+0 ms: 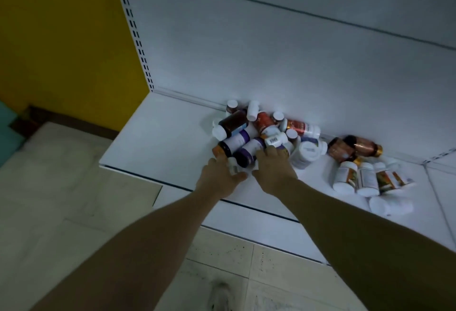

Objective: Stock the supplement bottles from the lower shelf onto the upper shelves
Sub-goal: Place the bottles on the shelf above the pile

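A heap of supplement bottles (pixel 256 130) lies on the white lower shelf (pixel 158 142), most on their sides, against the back panel. Both my arms reach down to its front edge. My left hand (pixel 219 177) is closed around a small white-capped bottle (pixel 233 166) at the near side of the heap. My right hand (pixel 274 167) rests on a dark bottle with a purple and white label (pixel 249 151), fingers curled over it. A second group of white and amber bottles (pixel 362 172) lies further right on the shelf.
A white back panel (pixel 271 51) rises behind the shelf, with a slotted upright (pixel 134 31) at its left edge. A yellow wall (pixel 61 39) is on the left. Pale floor tiles (pixel 74 199) lie below, and my shoe (pixel 222 296) shows at the bottom.
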{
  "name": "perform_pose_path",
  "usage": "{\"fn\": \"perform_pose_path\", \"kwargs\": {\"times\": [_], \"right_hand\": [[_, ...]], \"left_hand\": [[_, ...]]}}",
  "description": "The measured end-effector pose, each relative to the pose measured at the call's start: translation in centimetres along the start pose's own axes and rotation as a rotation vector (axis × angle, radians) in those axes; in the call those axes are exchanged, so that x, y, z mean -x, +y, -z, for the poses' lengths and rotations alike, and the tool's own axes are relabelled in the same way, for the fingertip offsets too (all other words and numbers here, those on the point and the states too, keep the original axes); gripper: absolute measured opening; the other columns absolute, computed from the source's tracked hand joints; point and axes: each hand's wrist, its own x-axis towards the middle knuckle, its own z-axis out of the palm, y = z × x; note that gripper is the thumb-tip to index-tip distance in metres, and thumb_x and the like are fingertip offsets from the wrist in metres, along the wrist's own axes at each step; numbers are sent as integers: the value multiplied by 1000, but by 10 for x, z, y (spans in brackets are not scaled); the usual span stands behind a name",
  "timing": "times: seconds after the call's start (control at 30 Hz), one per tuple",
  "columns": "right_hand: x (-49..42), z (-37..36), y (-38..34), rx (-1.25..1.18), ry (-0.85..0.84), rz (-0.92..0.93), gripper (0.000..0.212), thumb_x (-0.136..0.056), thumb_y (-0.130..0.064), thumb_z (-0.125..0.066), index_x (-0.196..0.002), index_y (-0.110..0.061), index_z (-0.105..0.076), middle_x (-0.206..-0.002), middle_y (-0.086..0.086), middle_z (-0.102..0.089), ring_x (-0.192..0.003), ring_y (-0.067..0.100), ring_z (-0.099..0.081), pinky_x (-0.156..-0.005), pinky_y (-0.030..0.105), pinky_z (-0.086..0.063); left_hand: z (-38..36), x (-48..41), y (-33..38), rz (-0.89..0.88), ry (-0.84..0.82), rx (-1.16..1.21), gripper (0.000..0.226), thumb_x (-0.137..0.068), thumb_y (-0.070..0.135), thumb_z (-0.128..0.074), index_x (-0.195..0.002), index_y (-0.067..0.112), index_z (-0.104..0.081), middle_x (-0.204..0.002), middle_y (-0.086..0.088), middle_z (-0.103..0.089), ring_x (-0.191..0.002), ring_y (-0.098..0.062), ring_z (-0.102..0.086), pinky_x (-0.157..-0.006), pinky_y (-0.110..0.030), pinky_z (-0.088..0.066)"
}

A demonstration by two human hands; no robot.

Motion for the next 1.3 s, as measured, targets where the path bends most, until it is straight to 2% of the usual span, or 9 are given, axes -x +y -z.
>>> {"fn": "perform_pose_path", "kwargs": {"times": [0.17, 0.27, 0.37, 0.43, 0.5, 0.63, 0.8, 0.93, 1.3], "right_hand": [[5, -15, 7, -176, 104, -16, 46, -89, -17, -57, -133, -12, -45, -136, 17, -37, -119, 33, -41, -101, 37, -36], [26, 0, 1, -430, 219, -62, 37, -86, -15, -61, -122, -10, -57, -128, 17, -44, -111, 31, -47, -93, 28, -38], [63, 31, -21, -900, 303, -231, 32, -84, -10, -61, -116, -15, -58, -121, 12, -48, -94, 18, -59, -79, 23, -49], [95, 55, -41, -1242, 347, -281, 30, -85, -10, -58, -112, -23, -56, -108, 5, -56, -69, 1, -62, -58, 15, -50], [128, 78, -62, -1446, 386, -303, 28, -87, -17, -59, -112, -31, -56, -105, -7, -58, -75, -3, -61, -59, 15, -48], [185, 124, -100, -1667, 360, -259, 18, -94, -36, -53, -108, -34, -64, -113, -6, -62, -92, 11, -58, -73, 24, -43], [241, 186, -143, -1818, 380, -51, 20, -97, -34, -48, -99, -33, -67, -114, 10, -62, -88, 22, -65, -69, 33, -55], [272, 224, -164, -1777, 486, 79, 12, -96, -34, -50, -95, -36, -62, -86, 10, -61, -59, 18, -63, -53, 34, -50], [302, 305, -128, -1679, 734, 199, 27, -94, -15, -48, -104, -38, -59, -110, 7, -54, -81, 26, -63, -56, 26, -50]], "left_hand": [[-10, -1, -5, 27, 98, 155, 41, -88, 31, -58, -121, 12, -43, -107, -7, -61, -99, -27, -59, -79, -32, -43], [11, 22, -3, 134, 70, 527, 10, -92, 20, -53, -101, 18, -50, -94, -3, -56, -96, -30, -57, -78, -38, -47], [57, 64, 7, 282, -87, 1168, 31, -91, -3, -41, -98, 24, -55, -100, -13, -57, -90, -34, -63, -67, -37, -56], [90, 96, 8, 252, -166, 1398, 42, -89, -6, -36, -105, 24, -59, -99, -19, -66, -82, -32, -68, -64, -34, -57], [121, 132, 12, 149, -260, 1514, 35, -90, 2, -42, -110, 23, -63, -97, -18, -71, -83, -30, -70, -65, -33, -57], [179, 200, 25, -10, -372, 1505, 37, -69, 30, -68, -105, 23, -71, -98, -13, -71, -80, -27, -69, -64, -31, -56], [236, 260, 42, -248, -414, 1450, 44, -73, 17, -60, -115, 28, -63, -96, -13, -71, -82, -27, -69, -64, -29, -55], [273, 288, 59, -425, -412, 1370, 40, -82, 14, -51, -118, 29, -59, -98, -17, -70, -84, -27, -69, -64, -29, -55], [317, 312, 142, -674, -329, 1173, 48, -83, -8, -52, -116, 26, -58, -101, -14, -62, -84, -28, -69, -67, -27, -55]]}}
